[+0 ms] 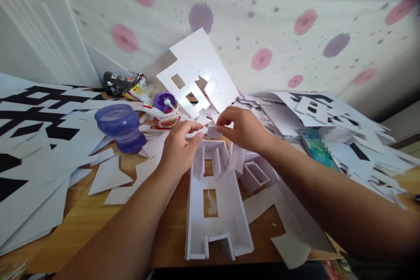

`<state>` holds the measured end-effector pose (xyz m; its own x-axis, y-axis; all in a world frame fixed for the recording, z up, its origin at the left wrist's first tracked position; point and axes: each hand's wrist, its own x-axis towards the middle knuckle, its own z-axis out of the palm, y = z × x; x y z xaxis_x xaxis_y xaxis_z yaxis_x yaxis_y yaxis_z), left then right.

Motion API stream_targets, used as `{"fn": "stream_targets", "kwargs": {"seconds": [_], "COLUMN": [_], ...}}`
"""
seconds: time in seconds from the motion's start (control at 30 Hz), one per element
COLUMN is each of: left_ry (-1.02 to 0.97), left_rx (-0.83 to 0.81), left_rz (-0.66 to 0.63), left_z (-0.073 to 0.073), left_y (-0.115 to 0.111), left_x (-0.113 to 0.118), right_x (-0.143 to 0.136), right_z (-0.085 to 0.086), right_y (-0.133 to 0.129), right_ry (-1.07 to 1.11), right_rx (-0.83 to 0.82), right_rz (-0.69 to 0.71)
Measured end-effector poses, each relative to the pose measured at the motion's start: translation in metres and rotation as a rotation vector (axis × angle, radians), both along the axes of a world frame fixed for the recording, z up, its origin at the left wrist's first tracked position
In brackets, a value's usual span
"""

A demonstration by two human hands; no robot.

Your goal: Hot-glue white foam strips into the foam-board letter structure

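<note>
Foam-board letter (215, 210) lies flat on the wooden surface (85, 218) below both hands, its walled far end right beneath them. Right hand (243, 129) pinches a small white strip (214, 131) over that end; left hand (179, 148) touches the strip's other side with closed fingertips. Beyond them leans a cut-out white sheet (197, 65), a purple jar (122, 127) sits to the left, and a phone (316, 148) lies to the right.

No text can be read; the black strokes on the paper sheets (29, 118) are cut off
</note>
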<state>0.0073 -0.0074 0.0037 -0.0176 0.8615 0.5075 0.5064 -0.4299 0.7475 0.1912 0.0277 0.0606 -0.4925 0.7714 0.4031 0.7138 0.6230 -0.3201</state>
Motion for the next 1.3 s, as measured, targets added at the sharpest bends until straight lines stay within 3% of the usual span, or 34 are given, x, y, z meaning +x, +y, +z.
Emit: {"fn": "stream_targets", "kwargs": {"seconds": [0.13,0.23,0.53,0.97,1.3], "left_ry": [0.028,0.038,0.033,0.055,0.289], "left_rx": [-0.137,-0.209,-0.282,-0.297,-0.342], "left_rz": [0.084,0.093,0.069,0.092,-0.005], "left_z": [-0.004,-0.006,-0.013,-0.01,-0.014], "left_y": [0.004,0.007,0.011,0.011,0.008], "left_x": [-0.001,0.001,-0.002,0.001,0.001], "right_x": [0.004,0.003,-0.005,-0.009,-0.012], "right_z": [-0.024,-0.033,-0.048,-0.062,-0.067], "right_y": [0.009,0.009,0.009,0.008,0.007], "right_ry": [0.099,0.096,0.082,0.15,0.132], "right_rx": [-0.078,-0.087,-0.16,-0.168,-0.152], "right_rz": [-0.073,-0.072,-0.051,-0.114,-0.127]}}
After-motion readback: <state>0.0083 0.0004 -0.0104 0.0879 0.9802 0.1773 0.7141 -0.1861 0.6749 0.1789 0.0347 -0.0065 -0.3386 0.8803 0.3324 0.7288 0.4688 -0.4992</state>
